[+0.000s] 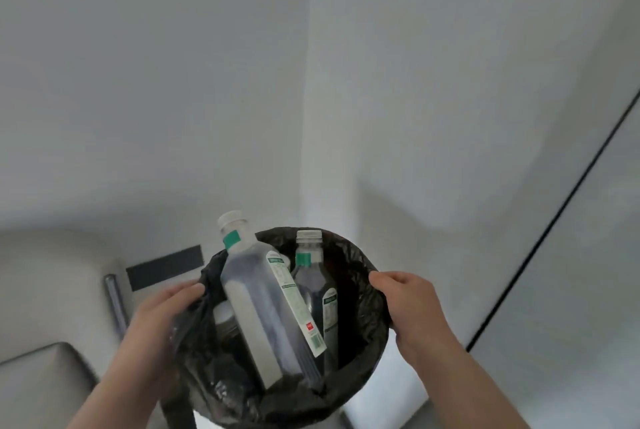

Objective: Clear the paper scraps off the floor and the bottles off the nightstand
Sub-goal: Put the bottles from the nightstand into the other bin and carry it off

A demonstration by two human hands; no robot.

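Nearest the camera: two bare forearms enter from the bottom edge, one on either side of a round bin lined with a black plastic bag [367, 318]. Left of the bin, low in view, is a grey padded surface [41, 380].

Left hand [162, 318] is at the bin's left rim, fingers curled over a slack fold of the bag and gripping it. Right hand [405, 300] is at the bin's right rim, thumb on top of the bag edge and the other fingers wrapped under and outside it, pinching the plastic. The bag mouth gapes between the two hands.

Inside the bin:
- Large clear plastic bottle [256, 307] with a white cap, green neck band and a long white-and-green label strip. It leans toward the bin's far-left rim, neck and cap projecting above the bag edge.
- Second clear bottle [313, 279] with a green neck band. It stands nearly upright just right of the first, cap about level with the far rim. Contact between the two: cannot tell.
- Pale round lid [223, 312], low at the bin's left side. What it belongs to is obscured.

Beyond the bin, left: a pale panel bearing a dark rectangular patch [162, 271] and a metallic strip [114, 304]. Behind the bin: a plain white wall [173, 82]. Right of the bin: a thin black diagonal line [554, 221] crossing a white surface.
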